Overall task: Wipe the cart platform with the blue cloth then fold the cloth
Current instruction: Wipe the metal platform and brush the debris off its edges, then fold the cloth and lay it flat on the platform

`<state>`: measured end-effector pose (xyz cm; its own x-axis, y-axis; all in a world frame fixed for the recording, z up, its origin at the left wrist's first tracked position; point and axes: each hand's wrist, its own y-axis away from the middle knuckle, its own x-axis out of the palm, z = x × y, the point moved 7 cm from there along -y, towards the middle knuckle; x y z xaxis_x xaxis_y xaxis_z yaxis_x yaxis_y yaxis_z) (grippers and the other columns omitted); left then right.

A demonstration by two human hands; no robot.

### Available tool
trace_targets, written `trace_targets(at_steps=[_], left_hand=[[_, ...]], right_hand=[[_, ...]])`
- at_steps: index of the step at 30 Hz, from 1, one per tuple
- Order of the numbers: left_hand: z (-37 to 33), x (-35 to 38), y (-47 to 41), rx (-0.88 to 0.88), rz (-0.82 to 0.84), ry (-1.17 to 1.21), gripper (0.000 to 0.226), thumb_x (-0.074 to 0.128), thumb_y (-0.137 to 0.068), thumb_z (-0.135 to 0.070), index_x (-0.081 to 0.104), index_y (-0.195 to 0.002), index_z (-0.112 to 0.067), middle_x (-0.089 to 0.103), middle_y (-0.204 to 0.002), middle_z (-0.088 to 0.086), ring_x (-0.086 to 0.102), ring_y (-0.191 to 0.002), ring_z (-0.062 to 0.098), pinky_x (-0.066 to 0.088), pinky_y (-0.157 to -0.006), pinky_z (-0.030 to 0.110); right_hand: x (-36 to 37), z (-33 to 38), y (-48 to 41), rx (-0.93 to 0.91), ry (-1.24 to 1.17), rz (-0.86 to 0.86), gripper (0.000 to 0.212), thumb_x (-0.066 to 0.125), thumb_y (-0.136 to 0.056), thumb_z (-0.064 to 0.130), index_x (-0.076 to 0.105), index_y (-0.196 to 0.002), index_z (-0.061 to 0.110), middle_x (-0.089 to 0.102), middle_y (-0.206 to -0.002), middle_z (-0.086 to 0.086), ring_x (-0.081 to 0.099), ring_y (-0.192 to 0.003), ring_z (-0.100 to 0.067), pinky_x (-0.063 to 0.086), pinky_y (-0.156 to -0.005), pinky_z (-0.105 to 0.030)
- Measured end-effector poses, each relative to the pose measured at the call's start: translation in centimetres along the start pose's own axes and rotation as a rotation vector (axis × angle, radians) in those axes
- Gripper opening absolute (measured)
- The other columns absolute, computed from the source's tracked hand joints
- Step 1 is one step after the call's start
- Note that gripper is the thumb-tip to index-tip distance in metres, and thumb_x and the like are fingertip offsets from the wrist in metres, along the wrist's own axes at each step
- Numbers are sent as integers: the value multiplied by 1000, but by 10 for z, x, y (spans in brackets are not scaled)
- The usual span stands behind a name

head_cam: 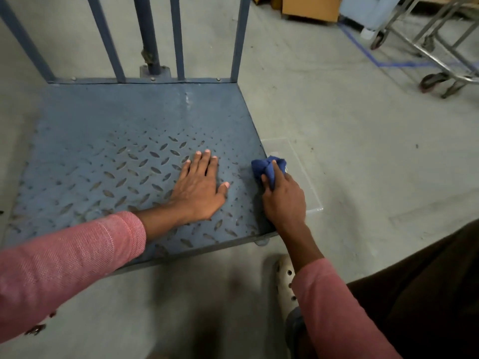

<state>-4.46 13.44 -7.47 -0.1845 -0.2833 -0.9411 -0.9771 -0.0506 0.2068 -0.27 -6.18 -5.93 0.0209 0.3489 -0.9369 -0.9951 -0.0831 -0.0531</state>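
Observation:
The cart platform is a blue metal plate with a raised diamond tread, low on the concrete floor. My left hand lies flat on it, palm down, fingers spread, holding nothing. My right hand grips a bunched blue cloth at the platform's right edge, near the front right corner. The cloth sticks out past my fingers and sits on the edge of the plate.
Blue upright handle bars rise from the platform's far edge. A clear plastic sheet lies on the floor just right of the cart. Metal trolleys and cardboard boxes stand at the back right. My foot in a white clog rests near the front corner.

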Motion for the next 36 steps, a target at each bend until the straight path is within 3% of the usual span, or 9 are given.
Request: trace_targets(at_steps=[4, 7, 12, 14, 20, 23, 26, 30, 36], left_hand=[[12, -7, 8, -88, -26, 35, 78, 33, -110, -49, -1, -168, -9, -9, -176, 13, -10, -163, 28, -5, -132, 45], [32, -12, 16, -156, -70, 26, 76, 35, -110, -45, 3, -167, -7, -3, -176, 17, -5, -163, 33, -1, -133, 49], [69, -19, 30, -288, -115, 15, 73, 38, -109, -43, 11, -166, -6, 4, -175, 20, 1, -162, 37, 2, -132, 52], [74, -21, 34, -314, -124, 27, 73, 38, -109, -45, 13, -166, -7, 6, -174, 21, 3, -162, 38, 3, -132, 53], [54, -29, 37, -226, -231, 73, 60, 46, -106, -42, 37, -156, -9, 37, -160, 19, 32, -148, 36, 24, -123, 49], [33, -34, 35, -138, -287, 85, 47, 49, -105, -38, 51, -144, -11, 51, -142, 16, 43, -132, 34, 34, -111, 48], [17, -31, 29, -156, -258, 151, 46, 47, -106, -44, 60, -134, -10, 55, -134, 17, 43, -126, 35, 36, -107, 47], [6, -22, 21, -182, -202, 223, 58, 50, -101, -61, 61, -126, -9, 56, -128, 14, 44, -124, 32, 38, -104, 43], [16, -34, 21, -156, -404, 350, 31, 61, -101, -42, 57, -108, -13, 57, -106, 4, 52, -112, 31, 39, -97, 44]], right_hand=[[-26, 53, 5, -136, -3, -209, 54, 34, -102, 51, 34, -151, 27, 57, -136, -9, 52, -114, -30, 44, -94, -44], [-26, 101, 0, -227, -21, -220, 54, 36, -101, 53, 39, -149, 26, 53, -140, -8, 49, -118, -30, 43, -90, -43], [18, 117, -14, -255, 39, 296, 90, 46, -83, 79, -1, -153, 48, -8, -165, -12, 3, -150, -42, 16, -112, -68], [15, 105, -10, -252, -34, 347, 99, 50, -75, 85, -7, -150, 55, -16, -165, -6, -5, -151, -39, 8, -111, -71], [-5, 40, 0, 38, -129, 119, 74, 51, -88, 69, 38, -149, 29, 44, -148, -11, 35, -135, -34, 31, -106, -50], [8, 29, -6, 58, -244, 134, 92, 52, -82, 76, 38, -149, 15, 59, -132, -17, 48, -127, -35, 35, -107, -45], [12, 35, -6, 98, -328, 194, 106, 59, -70, 82, 42, -144, 9, 68, -117, -17, 62, -115, -31, 44, -98, -34], [12, 38, -6, 146, -445, 234, 69, 78, -76, 52, 59, -126, 10, 70, -113, -7, 66, -105, -24, 44, -83, -28], [4, 44, -1, 195, -668, 149, 51, 87, -69, 41, 54, -96, 15, 64, -91, -2, 63, -79, -17, 51, -69, -29]])
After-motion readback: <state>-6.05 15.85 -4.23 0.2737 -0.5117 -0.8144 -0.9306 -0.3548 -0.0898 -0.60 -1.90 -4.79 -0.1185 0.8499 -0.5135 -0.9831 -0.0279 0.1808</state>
